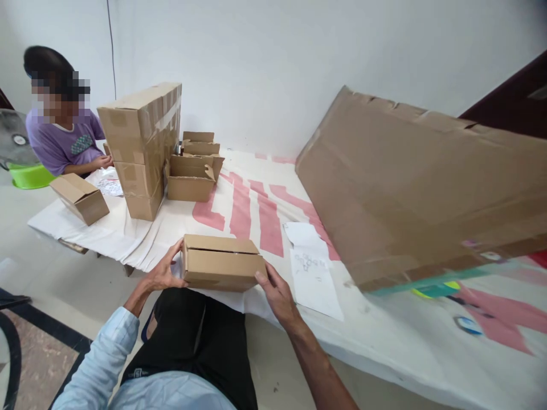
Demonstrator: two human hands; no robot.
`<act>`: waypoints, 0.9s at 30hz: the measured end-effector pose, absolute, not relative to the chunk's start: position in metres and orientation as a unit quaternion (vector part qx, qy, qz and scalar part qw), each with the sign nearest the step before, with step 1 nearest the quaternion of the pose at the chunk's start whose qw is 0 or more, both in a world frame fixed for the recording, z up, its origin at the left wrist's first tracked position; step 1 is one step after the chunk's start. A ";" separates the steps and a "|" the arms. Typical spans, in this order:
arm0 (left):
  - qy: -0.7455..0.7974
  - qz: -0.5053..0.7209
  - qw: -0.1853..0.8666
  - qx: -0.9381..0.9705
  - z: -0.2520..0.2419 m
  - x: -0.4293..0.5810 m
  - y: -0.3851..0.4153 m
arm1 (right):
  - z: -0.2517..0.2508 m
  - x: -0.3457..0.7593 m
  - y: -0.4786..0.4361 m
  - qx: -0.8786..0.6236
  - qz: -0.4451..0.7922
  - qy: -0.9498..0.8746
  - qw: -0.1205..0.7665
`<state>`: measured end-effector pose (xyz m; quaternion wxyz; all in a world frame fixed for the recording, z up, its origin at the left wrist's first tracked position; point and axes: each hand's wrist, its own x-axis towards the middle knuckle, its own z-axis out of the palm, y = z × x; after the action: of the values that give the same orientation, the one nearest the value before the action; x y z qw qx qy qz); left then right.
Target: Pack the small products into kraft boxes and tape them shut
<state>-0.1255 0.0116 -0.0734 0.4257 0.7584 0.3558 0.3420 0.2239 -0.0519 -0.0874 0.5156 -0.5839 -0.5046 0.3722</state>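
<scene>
Left hand (164,272): wrapped around the left end of the held box, fingers at the upper corner, thumb at the lower near corner.
Right hand (278,293): gripping the same box at its right end, fingertips against the near right corner.
Held box (225,272): between the two hands, at the table's near edge; whether it rests on the cloth or is lifted cannot be told.
Its look: plain brown cardboard, long and low, top flaps folded in, a narrow dark gap running lengthwise between them.
Paper (314,279): white sheets with small drawings, just right of the right hand.
Tabletop: white cloth (171,219) with large red markings (241,205).
Left side: another closed box (81,198), then a tall taped stack of boxes (143,151), with open boxes (192,176) beside it.
Right side: large cardboard piece (410,188), tilted; small round object (469,325) nearer.
Room: pale wall (265,68); at far left, a co-worker in a purple shirt (64,145), near a green basin (32,177).
</scene>
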 end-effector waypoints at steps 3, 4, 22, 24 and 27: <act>0.374 0.347 0.460 0.727 -0.070 -0.116 0.008 | -0.098 0.235 -0.052 -0.594 0.384 -0.471 0.528; 0.379 0.358 0.466 0.715 -0.069 -0.112 0.006 | -0.102 0.238 -0.051 -0.594 0.398 -0.451 0.534; 0.337 0.437 0.420 0.720 -0.052 -0.074 -0.006 | -0.118 0.254 -0.043 -0.546 0.448 -0.396 0.587; 0.342 0.438 0.411 0.722 -0.050 -0.076 -0.004 | -0.115 0.252 -0.042 -0.546 0.461 -0.380 0.587; 0.352 0.443 0.391 0.726 -0.044 -0.081 -0.001 | -0.099 0.250 -0.041 -0.589 0.429 -0.397 0.559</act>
<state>-0.0811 -0.0008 -0.0442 0.3911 0.7256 0.3518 0.4435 0.2498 -0.0410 -0.0993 0.5586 -0.5885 -0.3973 0.4287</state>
